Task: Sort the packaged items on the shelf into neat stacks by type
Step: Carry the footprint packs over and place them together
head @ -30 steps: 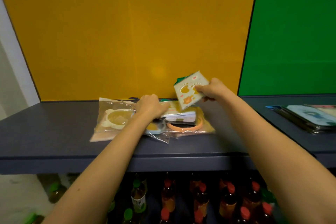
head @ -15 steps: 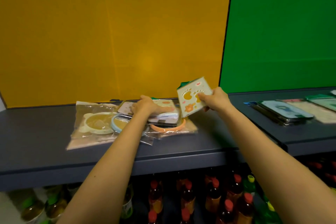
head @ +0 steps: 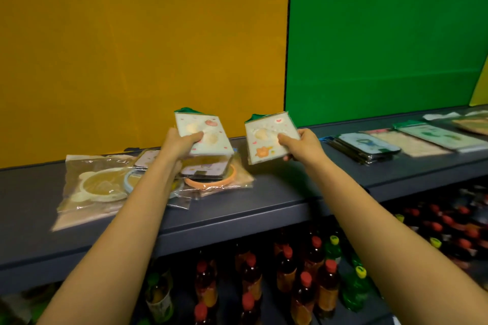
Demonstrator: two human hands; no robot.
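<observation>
My left hand (head: 176, 144) grips a cream square packet with a paw print and green top (head: 211, 131), lifted above a loose pile of clear-bagged items (head: 148, 179) on the dark grey shelf (head: 277, 192). My right hand (head: 301, 144) holds a matching cream paw-print packet (head: 264, 144) in the air to the right of the pile. The pile holds a cream bear-shaped ring in a bag (head: 97, 185), an orange ring (head: 211, 182) and a flat dark-edged packet (head: 208, 167).
A row of flat packaged items (head: 369, 146) lies along the shelf at the right, under the green back panel. Bottles with red, yellow and green caps (head: 303, 280) fill the level below. The shelf's front edge runs just beneath my forearms.
My left hand has lifted a second paw-print packet off the pile. My right hand carried its packet to the right. The view has turned right, showing more of the shelf's right side.
</observation>
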